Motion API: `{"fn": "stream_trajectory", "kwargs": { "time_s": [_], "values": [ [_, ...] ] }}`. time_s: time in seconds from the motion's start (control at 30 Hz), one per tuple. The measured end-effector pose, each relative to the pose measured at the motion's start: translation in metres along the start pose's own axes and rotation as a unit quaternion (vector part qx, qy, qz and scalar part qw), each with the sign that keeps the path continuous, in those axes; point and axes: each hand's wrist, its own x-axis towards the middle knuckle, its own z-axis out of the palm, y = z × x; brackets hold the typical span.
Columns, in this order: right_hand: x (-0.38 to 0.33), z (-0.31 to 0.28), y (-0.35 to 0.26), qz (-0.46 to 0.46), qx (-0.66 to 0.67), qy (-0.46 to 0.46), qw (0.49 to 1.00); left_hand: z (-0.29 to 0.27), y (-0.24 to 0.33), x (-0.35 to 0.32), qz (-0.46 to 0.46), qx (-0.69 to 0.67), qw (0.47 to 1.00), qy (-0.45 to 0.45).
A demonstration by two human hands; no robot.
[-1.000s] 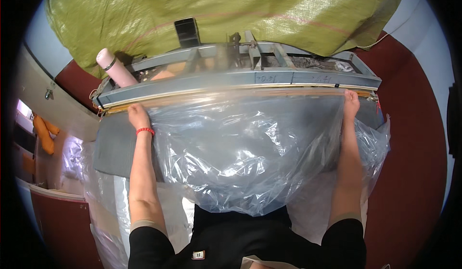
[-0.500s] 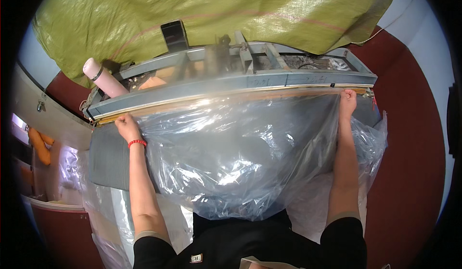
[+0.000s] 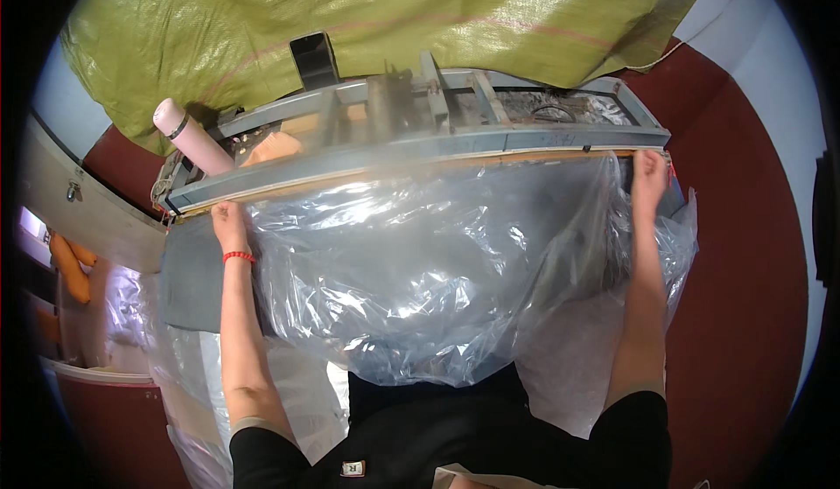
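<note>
Large clear plastic bag [image 3: 420, 279] spread wide across the middle, crinkled and glossy, bulging toward the near side and hanging down over the dark clothing at the near edge. Far edge of the bag drawn up along the long grey metal bar [image 3: 420, 152] of a frame-like machine [image 3: 455, 104], with a thin tan strip running just under that bar. Left hand [image 3: 229, 224] at the left end of the bar, fingers closed on the bag's far left corner, red band [image 3: 238, 257] round the wrist. Right hand [image 3: 649, 174] at the right end of the bar, fingers pinched on the bag's far right corner. Hands well apart, each gripping one corner, bag stretched taut between them along the bar. Both forearms bare, reaching in from the near edge, black short sleeves at the bottom. Beyond the bar, grey rails and crosspieces of the machine, with a small dark upright block [image 3: 313, 60] standing on the far side. Pale pink cylinder [image 3: 191, 143] with a dark ring lying tilted at the far left end of the machine. Big yellow-green woven sheet [image 3: 394, 17] draped across the whole far side. Dark grey flat panel [image 3: 197, 279] under the bag at the left. More loose clear plastic [image 3: 175, 375] heaped at the near left. Dark red floor [image 3: 735, 314] on the right.
</note>
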Motion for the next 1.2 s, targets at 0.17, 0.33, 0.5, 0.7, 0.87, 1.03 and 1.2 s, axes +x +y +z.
{"fn": "stream_trajectory", "kwargs": {
  "time_s": [0.17, 0.33, 0.5, 0.7, 0.87, 1.03, 1.2],
  "values": [
    [-0.021, -0.15, 0.006, 0.069, -0.097, 0.143, 0.983, -0.053, 0.102, -0.081, 0.072, -0.089, 0.987, -0.117],
    [-0.113, -0.311, 0.229, 0.177, -0.316, 0.198, 0.911, -0.123, 0.08, -0.145, 0.104, -0.026, 0.99, 0.089],
    [-0.225, -0.145, 0.094, 0.206, -0.336, 0.133, 0.909, -0.121, 0.007, -0.292, 0.031, 0.298, 0.892, -0.337],
    [-0.315, -0.104, 0.007, 0.225, -0.39, 0.088, 0.889, 0.028, -0.132, -0.385, 0.179, 0.38, 0.645, -0.639],
    [-0.356, -0.127, 0.044, 0.232, -0.424, 0.04, 0.874, 0.105, -0.063, -0.398, 0.17, 0.291, 0.656, -0.675],
    [-0.338, -0.098, 0.059, 0.22, -0.454, -0.019, 0.863, 0.125, -0.014, -0.408, 0.146, 0.194, 0.676, -0.695],
    [-0.335, -0.133, 0.129, 0.204, -0.489, -0.099, 0.842, 0.077, 0.007, -0.404, 0.101, 0.1, 0.692, -0.708]
  ]
}}
